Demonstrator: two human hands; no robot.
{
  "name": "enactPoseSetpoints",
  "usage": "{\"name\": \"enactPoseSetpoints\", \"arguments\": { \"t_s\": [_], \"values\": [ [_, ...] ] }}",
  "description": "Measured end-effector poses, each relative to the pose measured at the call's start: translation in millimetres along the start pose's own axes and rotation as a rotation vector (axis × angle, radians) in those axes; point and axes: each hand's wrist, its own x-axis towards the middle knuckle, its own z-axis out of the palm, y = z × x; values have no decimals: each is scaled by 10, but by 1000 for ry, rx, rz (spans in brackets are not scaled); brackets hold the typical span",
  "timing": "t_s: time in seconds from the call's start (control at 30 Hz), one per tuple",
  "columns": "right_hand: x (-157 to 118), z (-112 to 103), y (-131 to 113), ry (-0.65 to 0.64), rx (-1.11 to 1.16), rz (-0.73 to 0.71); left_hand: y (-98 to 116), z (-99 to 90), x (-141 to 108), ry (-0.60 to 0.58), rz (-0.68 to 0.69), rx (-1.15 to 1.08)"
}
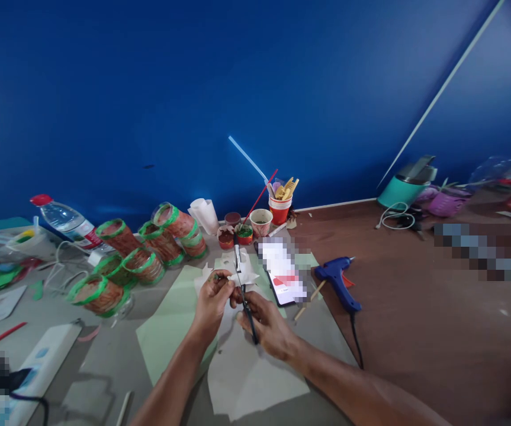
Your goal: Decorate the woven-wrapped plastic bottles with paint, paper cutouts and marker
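Clutter below blue wall [255,77], clock pos. from view ctr.
Clear btl w/ red cap [71,222] at 9 o'clock; brown tubes w/ green rims [122,238], grouped, betw. 8 & 9. Long white strip [53,358] approx. 8. Blue glue gun [340,281] w/ blk cord [356,340] at 4. Turq. pot [398,194] approx. 3, purple basket [448,203] just right of it, white cable [397,228] in front.
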Motion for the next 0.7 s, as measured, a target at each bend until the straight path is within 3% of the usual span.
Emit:
{"name": "enactPoseSetpoints", "arguments": {
  "t_s": [0.7],
  "values": [
    [5,30,19,-13,67,-36,5,19,-15,-15,-29,39]
  ]
}}
